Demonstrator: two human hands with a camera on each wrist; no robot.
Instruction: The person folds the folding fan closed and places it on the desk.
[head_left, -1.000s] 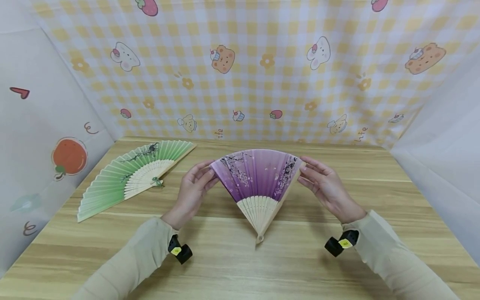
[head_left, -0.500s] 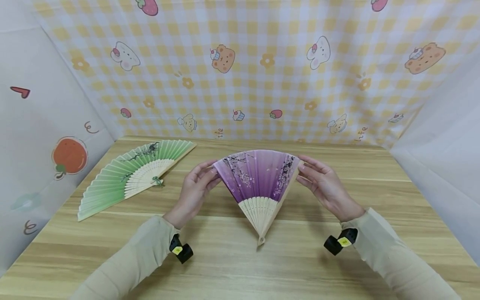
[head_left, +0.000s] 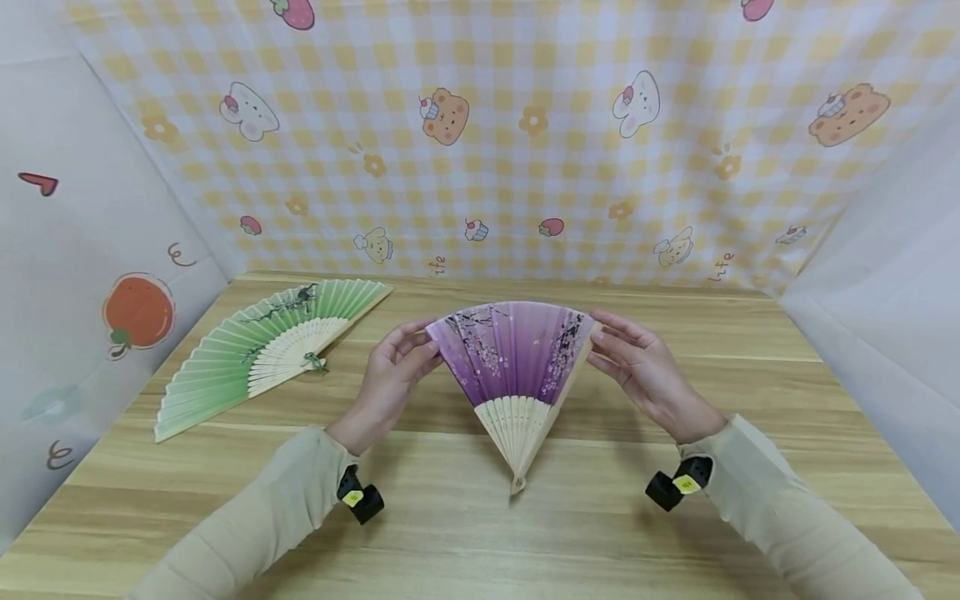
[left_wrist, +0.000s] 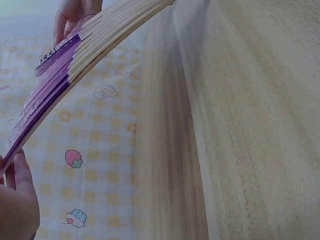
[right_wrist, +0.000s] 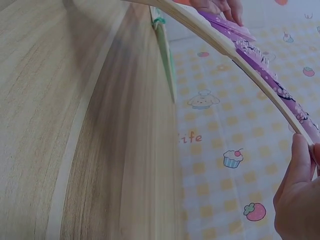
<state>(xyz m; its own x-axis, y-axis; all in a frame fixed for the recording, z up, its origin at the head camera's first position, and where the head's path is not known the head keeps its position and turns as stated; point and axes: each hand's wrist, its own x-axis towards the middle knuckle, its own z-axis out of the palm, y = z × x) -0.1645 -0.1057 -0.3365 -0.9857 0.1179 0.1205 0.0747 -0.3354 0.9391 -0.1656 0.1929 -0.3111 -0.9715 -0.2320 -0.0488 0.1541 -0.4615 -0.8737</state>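
A purple folding fan point(head_left: 517, 354) with printed blossom branches is partly spread, its pale ribs meeting at a pivot toward the person. My left hand point(head_left: 393, 375) pinches its upper left corner between thumb and fingers. At the upper right corner, my right hand point(head_left: 648, 371) pinches the outer rib. Both wrist views show the fan edge-on, with its outer ribs bowed: the left wrist view has the purple fan point(left_wrist: 55, 75) at upper left, the right wrist view has its outer rib point(right_wrist: 265, 87) at upper right. Whether the pivot touches the table cannot be told.
A green folding fan point(head_left: 210, 367) with a small green tassel point(head_left: 315, 362) lies spread on the wooden table point(head_left: 750, 400) at the left. A yellow checked cloth point(head_left: 495, 167) hangs along the back, with white cloth on both sides.
The right hand has moved slightly left with its corner of the fan, and the left hand slightly right, so the purple fan is a little narrower. The green fan has stayed put.
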